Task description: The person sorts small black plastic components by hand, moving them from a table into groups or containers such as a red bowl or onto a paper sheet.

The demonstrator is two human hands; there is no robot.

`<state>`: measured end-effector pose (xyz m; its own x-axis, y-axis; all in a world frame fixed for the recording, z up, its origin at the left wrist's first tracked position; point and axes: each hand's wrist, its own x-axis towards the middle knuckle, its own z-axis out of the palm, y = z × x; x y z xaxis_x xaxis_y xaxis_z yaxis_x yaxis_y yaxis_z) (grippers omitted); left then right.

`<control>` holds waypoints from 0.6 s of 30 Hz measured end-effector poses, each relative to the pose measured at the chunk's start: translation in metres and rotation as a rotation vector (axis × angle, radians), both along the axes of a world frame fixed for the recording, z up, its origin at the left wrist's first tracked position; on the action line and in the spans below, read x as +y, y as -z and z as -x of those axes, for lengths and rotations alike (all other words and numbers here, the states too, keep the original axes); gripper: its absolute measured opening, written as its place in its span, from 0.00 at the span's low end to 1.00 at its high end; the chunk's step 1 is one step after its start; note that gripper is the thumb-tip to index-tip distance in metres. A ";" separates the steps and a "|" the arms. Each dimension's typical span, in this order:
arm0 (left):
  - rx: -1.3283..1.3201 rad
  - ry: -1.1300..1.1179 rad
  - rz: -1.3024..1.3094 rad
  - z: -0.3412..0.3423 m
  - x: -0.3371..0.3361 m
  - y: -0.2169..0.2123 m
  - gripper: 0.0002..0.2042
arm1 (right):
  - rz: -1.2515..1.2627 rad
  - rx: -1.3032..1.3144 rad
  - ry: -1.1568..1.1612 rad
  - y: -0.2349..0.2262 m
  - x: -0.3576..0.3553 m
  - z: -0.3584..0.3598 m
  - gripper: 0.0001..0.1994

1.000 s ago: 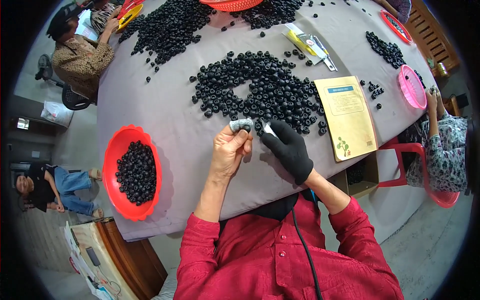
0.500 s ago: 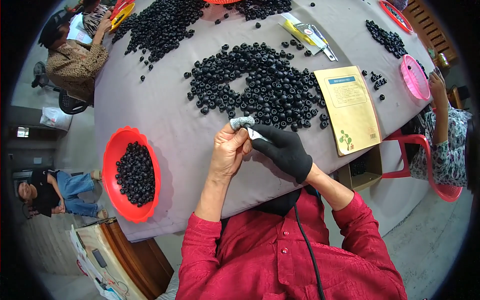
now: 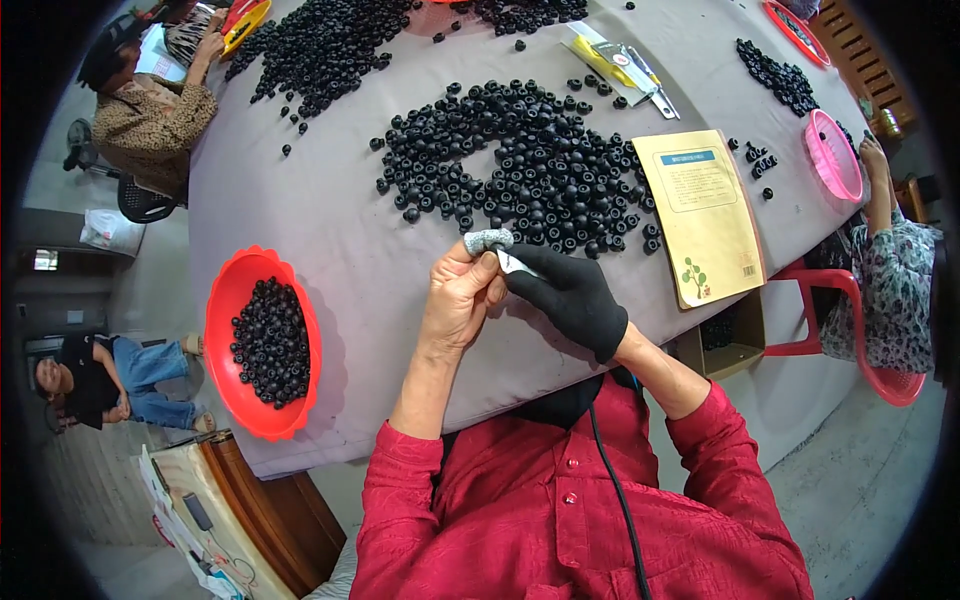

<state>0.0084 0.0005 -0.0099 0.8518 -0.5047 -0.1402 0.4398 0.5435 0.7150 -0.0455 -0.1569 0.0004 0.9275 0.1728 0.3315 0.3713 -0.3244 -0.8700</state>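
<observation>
My left hand is bare, with a grey speckled cover round its index finger. Its thumb and fingers are pinched together, and what lies between them is mostly hidden. Wearing a black glove, my right hand meets it fingertip to fingertip. A small white piece shows along the gloved fingers, held there; its kind is unclear. Both hands are above the table's near side. Just beyond them spreads a pile of small round black parts, many with a ring-shaped hole.
On the left stands a red scalloped basket holding black parts. A yellow booklet lies right of the pile, below a clear packet with a knife-like tool. A pink basket and other people are around the grey table.
Both hands stay nearly in place, still touching. The white piece is turned slightly and shows a narrower face. The whole view has shifted a little.
</observation>
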 end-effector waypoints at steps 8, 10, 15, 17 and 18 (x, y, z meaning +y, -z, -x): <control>0.043 0.007 -0.003 0.001 0.002 0.000 0.08 | -0.188 0.300 0.017 -0.023 0.003 0.000 0.16; 0.028 -0.001 -0.011 0.001 0.001 0.002 0.08 | -0.196 0.324 0.012 -0.023 0.003 0.000 0.16; -0.005 -0.006 -0.027 0.002 0.002 0.001 0.08 | 0.000 0.109 0.010 -0.012 0.002 -0.001 0.16; -0.002 0.009 -0.029 0.003 0.002 0.001 0.07 | 0.028 0.068 -0.008 -0.009 0.001 0.000 0.17; 0.000 0.009 -0.030 0.003 0.003 0.000 0.07 | 0.055 0.026 -0.026 -0.008 0.000 0.000 0.20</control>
<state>0.0057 0.0033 -0.0103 0.8473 -0.5080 -0.1552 0.4445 0.5182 0.7306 -0.0454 -0.1565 0.0088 0.9305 0.2143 0.2970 0.3581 -0.3621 -0.8606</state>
